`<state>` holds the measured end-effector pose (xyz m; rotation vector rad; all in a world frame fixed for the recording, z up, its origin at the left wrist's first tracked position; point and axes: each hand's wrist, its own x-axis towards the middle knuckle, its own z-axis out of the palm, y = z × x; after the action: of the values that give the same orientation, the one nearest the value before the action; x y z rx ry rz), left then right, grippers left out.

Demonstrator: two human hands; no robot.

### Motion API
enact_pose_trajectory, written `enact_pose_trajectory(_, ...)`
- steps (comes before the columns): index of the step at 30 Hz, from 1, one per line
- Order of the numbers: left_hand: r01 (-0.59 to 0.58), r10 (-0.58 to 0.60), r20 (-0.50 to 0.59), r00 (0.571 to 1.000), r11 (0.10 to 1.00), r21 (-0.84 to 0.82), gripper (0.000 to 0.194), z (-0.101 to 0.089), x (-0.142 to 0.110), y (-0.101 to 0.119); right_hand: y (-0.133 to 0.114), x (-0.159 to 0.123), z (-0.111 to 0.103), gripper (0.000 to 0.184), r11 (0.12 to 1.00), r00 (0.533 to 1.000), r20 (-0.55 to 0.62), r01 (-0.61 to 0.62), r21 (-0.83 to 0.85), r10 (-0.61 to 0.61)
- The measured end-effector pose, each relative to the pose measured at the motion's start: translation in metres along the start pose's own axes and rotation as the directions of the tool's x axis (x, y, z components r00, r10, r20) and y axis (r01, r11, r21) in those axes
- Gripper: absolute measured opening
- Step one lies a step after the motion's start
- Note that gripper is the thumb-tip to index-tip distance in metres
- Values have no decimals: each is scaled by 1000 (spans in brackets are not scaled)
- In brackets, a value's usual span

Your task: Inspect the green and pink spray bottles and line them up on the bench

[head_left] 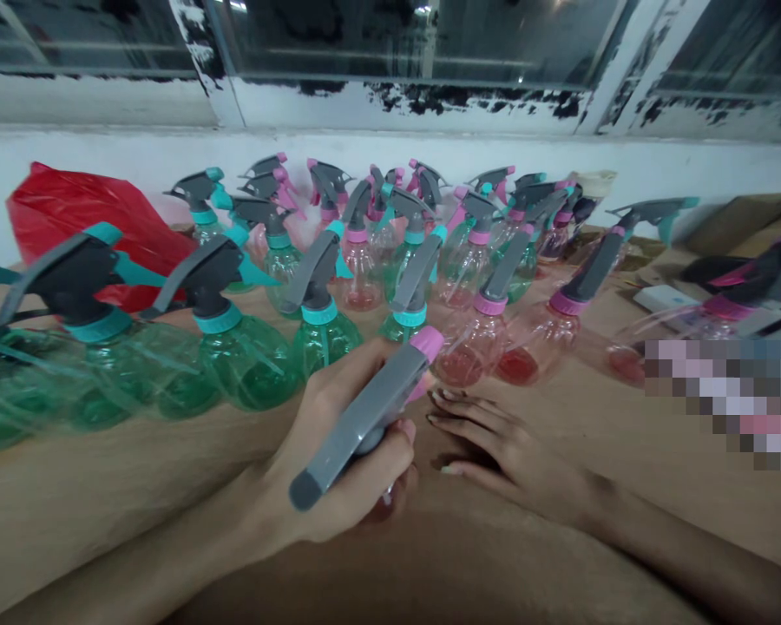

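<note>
Left hand (320, 418) snug around pink-tipped spray bottle (368, 412), right hand (508, 444) outstretched on table (130, 486)

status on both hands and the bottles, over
Left hand: gripping pink-nozzled spray bottle. Right hand: palm-down on table, nothing visibly held. Green bottles and pink bottles: crowded just ahead.

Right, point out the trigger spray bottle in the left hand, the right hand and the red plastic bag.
Pink-nozzled trigger spray bottle (368, 417): head view, on the gray top of its sprayer.
Right hand (511, 444): head view, on its back.
Red plastic bag (88, 213): head view, on its front side.
</note>
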<state>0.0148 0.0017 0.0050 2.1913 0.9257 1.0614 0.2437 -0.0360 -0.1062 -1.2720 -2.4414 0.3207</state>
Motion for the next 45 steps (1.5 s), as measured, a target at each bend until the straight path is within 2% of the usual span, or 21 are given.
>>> enact_pose_trajectory(5,-5,9,53,999,997,-75,29,1,-3,-4,0,0,1,56,1000,1000,-10,-6,8,6)
enact_pose_trajectory(11,-11,13,20,1000,994,-108,26,4,-7,-7,-7,3,-2,59,999,999,-32,-15,38,17)
enact_pose_trajectory(14,-26,26,-5,1000,993,-112,25,6,-7,-9,-19,5,-8,63,992,998,-43,-29,120,35)
enact_pose_trajectory(17,7,-8,-8,1000,992,-125,24,8,-10,-10,-39,9,-17,72,977,999,-39,-23,214,32)
enact_pose_trajectory(19,31,-33,-9,999,991,-131,23,10,-12,-10,-54,12,-23,76,967,996,-81,-20,254,42)
enact_pose_trajectory(23,38,-41,-21,999,991,-131,20,18,-15,-4,-78,16,-31,65,949,987,-143,-30,315,78)
enact_pose_trajectory(27,12,-8,32,999,991,-131,28,36,-9,10,-84,12,-34,59,940,957,-247,-62,335,151)
enact_pose_trajectory(32,39,-27,62,998,981,-188,35,68,6,27,-71,-9,-44,59,947,930,-329,-59,316,167)
enact_pose_trajectory(34,-1,19,92,996,981,-195,40,84,13,31,-61,-22,-53,61,948,935,-306,-80,307,178)
enact_pose_trajectory(37,-80,108,163,981,983,-168,61,107,23,35,-41,-46,-67,57,946,943,-265,-118,303,202)
enact_pose_trajectory(40,-157,184,234,955,979,-130,78,125,27,35,-17,-74,-82,51,935,913,-284,-211,284,292)
enact_pose_trajectory(42,-157,187,266,946,979,-130,74,132,26,31,0,-90,-91,50,918,878,-292,-321,233,381)
enact_pose_trajectory(43,-146,177,272,946,980,-132,67,134,26,29,8,-96,-96,53,907,845,-333,-376,189,419)
enact_pose_trajectory(45,-122,151,248,957,984,-131,45,135,24,22,25,-104,-104,59,885,808,-369,-449,120,460)
